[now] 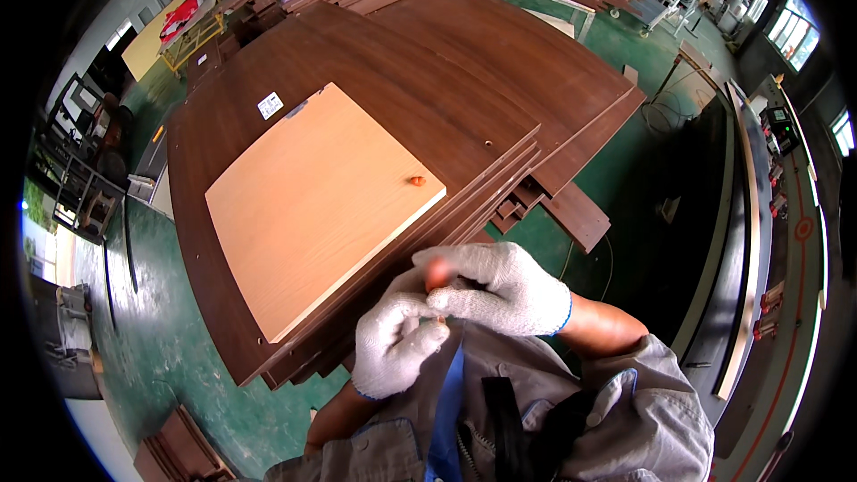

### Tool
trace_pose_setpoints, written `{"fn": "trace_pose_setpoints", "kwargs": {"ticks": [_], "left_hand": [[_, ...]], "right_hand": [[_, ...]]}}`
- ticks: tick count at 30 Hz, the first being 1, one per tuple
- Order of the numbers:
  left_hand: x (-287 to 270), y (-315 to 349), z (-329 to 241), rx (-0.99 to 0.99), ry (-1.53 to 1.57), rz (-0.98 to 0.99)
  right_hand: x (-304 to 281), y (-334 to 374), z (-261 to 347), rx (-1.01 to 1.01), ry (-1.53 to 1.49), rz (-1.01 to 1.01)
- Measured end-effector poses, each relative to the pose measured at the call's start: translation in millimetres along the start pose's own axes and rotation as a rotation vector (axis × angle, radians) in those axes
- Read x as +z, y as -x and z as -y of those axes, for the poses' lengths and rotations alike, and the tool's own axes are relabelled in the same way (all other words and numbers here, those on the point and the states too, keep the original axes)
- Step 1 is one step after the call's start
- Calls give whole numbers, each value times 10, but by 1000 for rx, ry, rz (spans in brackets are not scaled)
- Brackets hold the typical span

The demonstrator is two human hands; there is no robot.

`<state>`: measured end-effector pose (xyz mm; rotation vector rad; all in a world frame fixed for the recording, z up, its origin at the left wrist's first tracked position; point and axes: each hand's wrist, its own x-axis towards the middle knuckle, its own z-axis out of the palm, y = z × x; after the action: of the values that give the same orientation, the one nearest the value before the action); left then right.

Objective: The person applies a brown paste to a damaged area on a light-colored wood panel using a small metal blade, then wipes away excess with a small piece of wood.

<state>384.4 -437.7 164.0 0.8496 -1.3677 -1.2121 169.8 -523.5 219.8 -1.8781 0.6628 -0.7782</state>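
Both of my hands wear white knit gloves with blue cuffs and are close together in front of my body, beside the near edge of the panel stack. My right hand (pixel 504 290) is closed around a small orange-red object (pixel 437 274), blurred, its kind unclear. Just below it, my left hand (pixel 397 344) has thumb and fingers pinched together; what they hold, if anything, is too small to name. A light wood-coloured board (pixel 321 205) lies on the stacked dark brown panels (pixel 464 62). Near that board's right corner sits a small orange piece (pixel 417 181).
A white label (pixel 270 105) is stuck on the top brown panel. Brown offcuts (pixel 571 214) jut out beyond the stack's right side. A long machine with a rail (pixel 750 241) runs along the right. More brown boards (pixel 183 446) stand on the green floor at lower left.
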Motion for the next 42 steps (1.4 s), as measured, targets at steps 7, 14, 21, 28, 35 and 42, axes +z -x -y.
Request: {"fn": "trace_pose_setpoints", "kwargs": {"ticks": [7,14,21,28,35,42], "left_hand": [[13,-56,74,297,155,-257],[-64,14,48,299,69,-263],[-258,36,-192,192,-268,-95],[-356,-10,-284,68,-394,145],[-216,97,-11,143,-191,379],[425,159,80,-449,237,488]], "right_hand": [[77,83,37,-157,-142,-137],[22,112,65,-196,72,45],[-46,129,122,-274,285,84],[118,337,487,-394,1068,136],[302,904,215,332,-97,85],[650,1982,227,430,-233,-400]]}}
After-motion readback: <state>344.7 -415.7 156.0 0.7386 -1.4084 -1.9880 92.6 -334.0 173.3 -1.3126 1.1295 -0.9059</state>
